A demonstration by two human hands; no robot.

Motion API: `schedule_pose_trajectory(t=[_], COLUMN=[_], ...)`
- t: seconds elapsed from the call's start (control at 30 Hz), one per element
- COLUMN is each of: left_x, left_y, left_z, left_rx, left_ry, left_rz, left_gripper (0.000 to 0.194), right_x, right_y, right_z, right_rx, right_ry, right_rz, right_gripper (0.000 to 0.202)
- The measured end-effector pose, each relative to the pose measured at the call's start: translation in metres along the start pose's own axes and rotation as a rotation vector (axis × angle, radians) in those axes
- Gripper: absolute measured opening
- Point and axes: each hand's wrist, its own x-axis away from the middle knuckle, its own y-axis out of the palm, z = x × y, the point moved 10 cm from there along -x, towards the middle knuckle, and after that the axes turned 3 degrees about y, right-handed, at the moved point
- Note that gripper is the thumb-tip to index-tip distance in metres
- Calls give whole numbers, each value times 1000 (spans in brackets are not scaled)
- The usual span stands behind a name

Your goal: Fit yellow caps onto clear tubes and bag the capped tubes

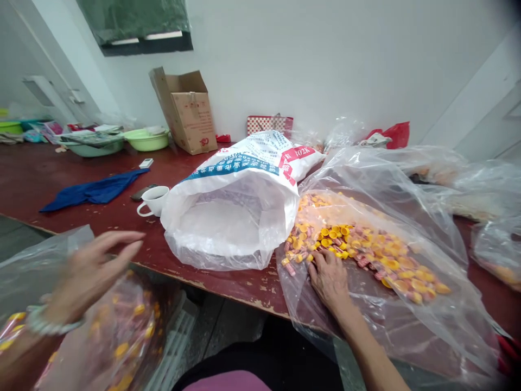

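My right hand point(329, 278) reaches into an open clear plastic bag point(378, 326) on the table. Its bent fingertips are at a heap of small yellow plastic caps point(331, 233), and whatever they pinch is hidden. Small pinkish patterned pieces point(364, 262) lie mixed among the caps. My left hand point(87, 274), wearing a pale bead bracelet, is blurred, thumb and fingers apart, with nothing visible in it. It hangs over a second clear bag point(118, 320), low at the left, which contains pink pieces with yellow ends. Between the hands lies a large white printed sack point(232, 201), its mouth facing me.
On the dark red table point(228, 285) a white cup point(154, 201) stands left of the sack, near a blue cloth point(95, 190). Farther back are a cardboard box point(195, 122) and a light green basin point(146, 140). More plastic bags point(499, 244) lie at the right.
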Motion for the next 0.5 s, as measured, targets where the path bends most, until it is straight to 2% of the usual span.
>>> schedule_pose_trajectory(t=[0.1,0.13,0.17,0.23,0.33,0.5], left_x=[-55,-72,-89,-123,-159,-189], left_y=[88,119,151,197,237,273], left_z=[68,86,98,111,120,123], left_rx=[-2,-76,-200,-251,-278,-316], left_ry=[366,459,512,536,581,716], left_rz=[-158,-216,-279,-327,-375,-463], left_gripper=[26,34,42,53,60,51], right_x=[1,2,2,2,2,2], right_y=[0,0,0,0,1,4], right_z=[-2,-2,-2,-1,1,2], right_rx=[26,32,35,35,16,23], right_ry=[-3,-5,-7,-7,-11,-3], right_rz=[2,4,8,20,28,10], right_gripper=[23,23,23,22,22,22])
